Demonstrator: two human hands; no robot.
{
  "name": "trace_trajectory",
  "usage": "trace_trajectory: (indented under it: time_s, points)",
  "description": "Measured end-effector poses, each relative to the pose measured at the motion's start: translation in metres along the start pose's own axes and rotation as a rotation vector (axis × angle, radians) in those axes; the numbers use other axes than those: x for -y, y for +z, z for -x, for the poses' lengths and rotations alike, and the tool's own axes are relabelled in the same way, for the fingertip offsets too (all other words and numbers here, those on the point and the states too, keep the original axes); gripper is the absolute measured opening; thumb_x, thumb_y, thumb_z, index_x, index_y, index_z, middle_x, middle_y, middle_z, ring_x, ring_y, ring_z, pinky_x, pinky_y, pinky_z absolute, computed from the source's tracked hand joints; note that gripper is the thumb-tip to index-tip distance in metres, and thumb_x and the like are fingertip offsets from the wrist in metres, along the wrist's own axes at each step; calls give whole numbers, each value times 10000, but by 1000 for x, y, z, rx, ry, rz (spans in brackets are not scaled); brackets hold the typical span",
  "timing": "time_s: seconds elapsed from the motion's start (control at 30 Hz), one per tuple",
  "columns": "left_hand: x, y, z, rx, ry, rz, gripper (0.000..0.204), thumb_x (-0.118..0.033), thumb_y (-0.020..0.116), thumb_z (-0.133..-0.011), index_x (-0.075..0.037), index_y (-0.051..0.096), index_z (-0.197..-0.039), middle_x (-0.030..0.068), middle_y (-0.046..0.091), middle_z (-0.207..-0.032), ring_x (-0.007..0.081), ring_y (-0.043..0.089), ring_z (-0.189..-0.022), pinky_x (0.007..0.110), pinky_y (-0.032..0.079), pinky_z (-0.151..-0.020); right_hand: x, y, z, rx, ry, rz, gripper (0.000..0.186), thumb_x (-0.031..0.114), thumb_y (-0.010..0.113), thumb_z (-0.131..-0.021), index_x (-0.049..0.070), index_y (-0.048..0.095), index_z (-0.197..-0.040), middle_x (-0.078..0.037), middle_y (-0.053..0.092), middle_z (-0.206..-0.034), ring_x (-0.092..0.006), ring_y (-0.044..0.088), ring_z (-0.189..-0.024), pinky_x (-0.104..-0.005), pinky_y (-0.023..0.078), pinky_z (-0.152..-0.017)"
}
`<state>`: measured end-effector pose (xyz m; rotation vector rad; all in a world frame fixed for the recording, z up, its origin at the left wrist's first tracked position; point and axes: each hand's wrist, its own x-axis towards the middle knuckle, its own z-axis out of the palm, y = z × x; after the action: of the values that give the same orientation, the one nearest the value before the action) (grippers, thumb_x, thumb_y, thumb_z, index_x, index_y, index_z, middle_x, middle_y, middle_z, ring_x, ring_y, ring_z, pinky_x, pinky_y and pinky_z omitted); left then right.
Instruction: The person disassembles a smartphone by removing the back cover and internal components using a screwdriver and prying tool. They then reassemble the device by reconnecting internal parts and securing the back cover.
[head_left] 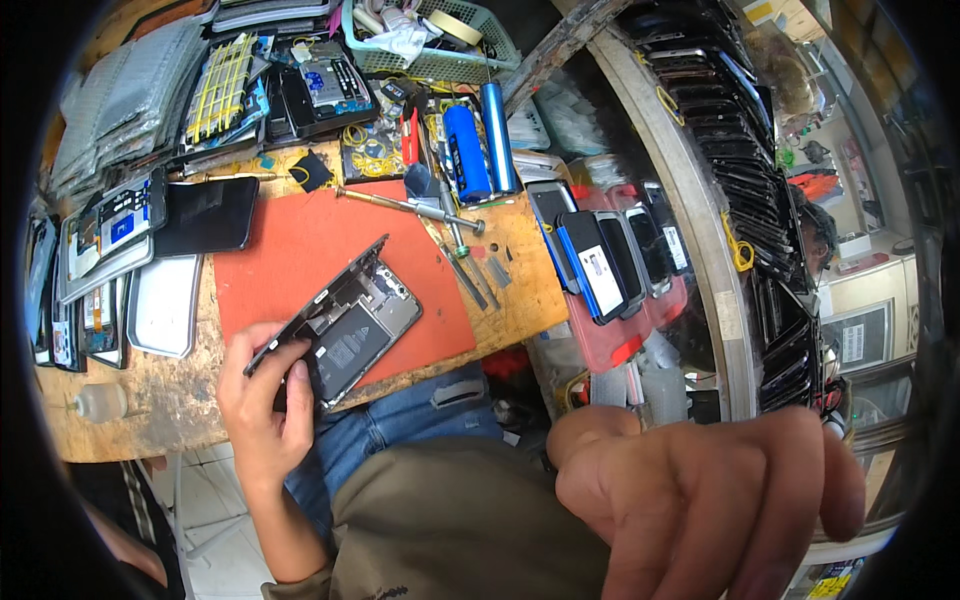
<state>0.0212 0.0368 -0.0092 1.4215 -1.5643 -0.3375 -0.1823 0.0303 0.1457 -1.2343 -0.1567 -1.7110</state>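
My left hand (265, 400) grips an opened smartphone (350, 345) by its lower left side, tilted above the front edge of the work mat. The phone's screen side is lifted like a book cover, and the black battery and inner boards are exposed. My left fingers reach into the gap between the two halves. Large and close to the camera at the lower right is my right hand (700, 500), away from the phone. Its fingers are bent and seem loosely apart, with nothing visible in them; the fingertips run out of view below.
A red-orange mat (270, 270) lies on the worn wooden bench (170, 410). Screwdrivers (400, 204), tweezers (465, 265) and blue cylinders (465, 155) lie beyond the phone. Stacked phone parts (115, 235) crowd the left. Several phones (600, 265) sit right, beside a rack of phones (715, 130).
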Motion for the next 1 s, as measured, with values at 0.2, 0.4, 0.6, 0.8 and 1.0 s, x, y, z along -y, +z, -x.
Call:
trace_trajectory:
  time_s: [0.2, 0.4, 0.6, 0.8, 1.0]
  points:
    - [1, 3, 3, -32, -1, -18, 193, 28, 716, -857, 22, 775, -1041, 188, 699, -1130, 363, 695, -996, 423, 548, -874, -5, -63, -28, 241, 147, 355, 300, 179, 687, -1073, 8, 615, -1309, -150, 664, -1066, -288, 715, -859, -370, 616, -663]
    - [1, 1, 3, -6, 55, -45, 158, -48, 763, -811, 1, 814, -953, 171, 698, -1159, 359, 688, -1002, 439, 546, -857, -51, -168, -59, 375, 644, 1361, 133, 76, 735, -1022, -26, 759, -1104, -43, 745, -934, -116, 703, -819, -283, 551, -730]
    - [1, 2, 3, -26, 72, -55, 159, -43, 757, -810, 1, 815, -951, 161, 703, -1159, 353, 690, -998, 448, 549, -856, -74, -218, -23, 635, 702, 1700, 172, 177, 776, -943, 63, 772, -1073, -147, 756, -1019, -386, 733, -951, -501, 584, -854]
    - [1, 4, 3, -29, 68, -62, 170, -47, 761, -820, -5, 812, -977, 150, 705, -1139, 351, 694, -1006, 448, 555, -870, -93, -211, -20, 616, 303, 1754, 122, 146, 767, -942, 40, 780, -999, -141, 727, -981, -372, 700, -966, -493, 572, -861]
    - [2, 3, 4, -23, 87, -89, 178, -71, 780, -800, -20, 832, -963, 136, 713, -1160, 344, 694, -1016, 439, 551, -891, -166, -190, -43, 978, 451, 1410, 142, 103, 754, -954, 0, 769, -1052, -156, 716, -997, -374, 711, -923, -467, 566, -848]
